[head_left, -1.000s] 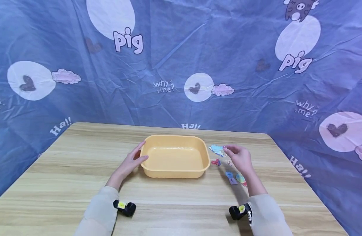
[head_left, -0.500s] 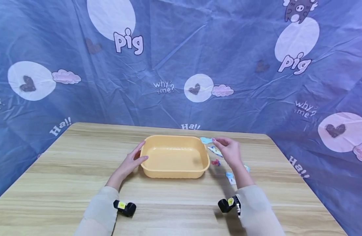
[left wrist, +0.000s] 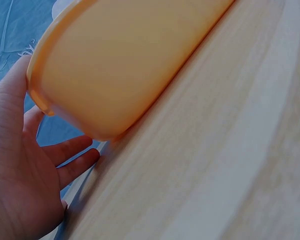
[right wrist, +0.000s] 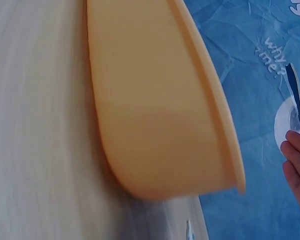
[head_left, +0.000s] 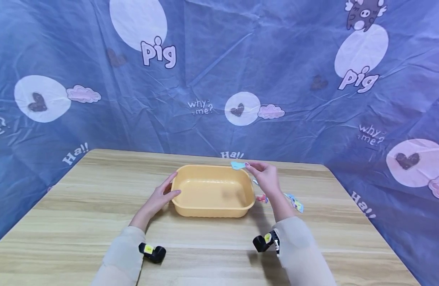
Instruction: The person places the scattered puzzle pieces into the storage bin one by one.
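A yellow rectangular plastic basin (head_left: 212,208) stands on the wooden table. My left hand (head_left: 156,202) holds its left end, thumb at the rim and the other fingers spread along the outside, as the left wrist view (left wrist: 25,165) also shows. Between thumb and fingertips, my right hand (head_left: 266,178) pinches a thin flat light-blue cutout piece (head_left: 237,165), raised over the basin's back right corner. The right wrist view catches this piece (right wrist: 294,92) nearly edge-on, with the curled fingers (right wrist: 297,160) under it.
Right of the basin lie a small red-pink piece (head_left: 262,198) and a multicoloured flat piece (head_left: 294,202), partly behind the right forearm. Another piece (head_left: 255,182) peeks out beside the basin's right rim. A blue printed cloth (head_left: 205,79) hangs behind the table.
My right hand has lifted the light-blue piece from the table right of the basin and carried it left, over the back right corner. The left hand keeps its place on the basin.
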Demonstrator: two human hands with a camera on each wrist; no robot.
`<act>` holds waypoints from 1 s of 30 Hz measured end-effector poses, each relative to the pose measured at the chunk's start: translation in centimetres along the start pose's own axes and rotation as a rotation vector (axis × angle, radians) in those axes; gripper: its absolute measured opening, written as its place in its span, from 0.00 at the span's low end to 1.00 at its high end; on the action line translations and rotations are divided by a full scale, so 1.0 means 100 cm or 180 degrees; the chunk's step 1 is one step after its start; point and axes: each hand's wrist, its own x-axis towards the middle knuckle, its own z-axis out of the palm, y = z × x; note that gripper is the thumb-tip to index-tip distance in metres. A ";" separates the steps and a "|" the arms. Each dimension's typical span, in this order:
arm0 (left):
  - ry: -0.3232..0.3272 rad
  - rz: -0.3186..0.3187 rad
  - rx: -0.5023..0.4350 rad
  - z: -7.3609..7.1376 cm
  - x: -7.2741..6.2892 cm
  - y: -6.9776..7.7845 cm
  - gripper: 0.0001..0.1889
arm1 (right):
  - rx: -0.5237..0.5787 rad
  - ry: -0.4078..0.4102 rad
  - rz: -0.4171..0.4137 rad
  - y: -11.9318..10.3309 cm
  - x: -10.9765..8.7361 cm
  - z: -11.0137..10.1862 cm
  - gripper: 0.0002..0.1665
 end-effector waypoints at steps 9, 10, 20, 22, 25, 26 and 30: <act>0.0016 -0.0005 0.0010 0.001 0.000 -0.001 0.34 | 0.0082 -0.0069 0.0092 -0.032 -0.002 0.022 0.13; 0.0017 -0.0004 0.0015 0.001 0.000 -0.001 0.34 | 0.0003 -0.0042 0.0157 -0.040 -0.004 0.026 0.12; 0.0043 -0.0011 0.0004 0.002 -0.001 -0.001 0.34 | -0.0019 -0.0006 0.0144 -0.036 -0.002 0.053 0.11; 0.0036 -0.0007 -0.0007 0.001 0.000 -0.001 0.34 | 0.0027 0.0006 0.0159 -0.035 -0.001 0.058 0.11; 0.0030 0.0008 -0.0017 0.002 0.000 -0.002 0.34 | 0.0120 0.0029 0.0171 -0.036 -0.002 0.067 0.10; 0.0033 0.0008 -0.0016 0.002 0.000 -0.002 0.34 | 0.0138 0.0035 0.0165 -0.036 -0.002 0.069 0.10; 0.0043 0.0005 -0.0014 0.002 0.000 -0.001 0.34 | 0.0182 0.0079 0.0184 -0.039 -0.003 0.079 0.10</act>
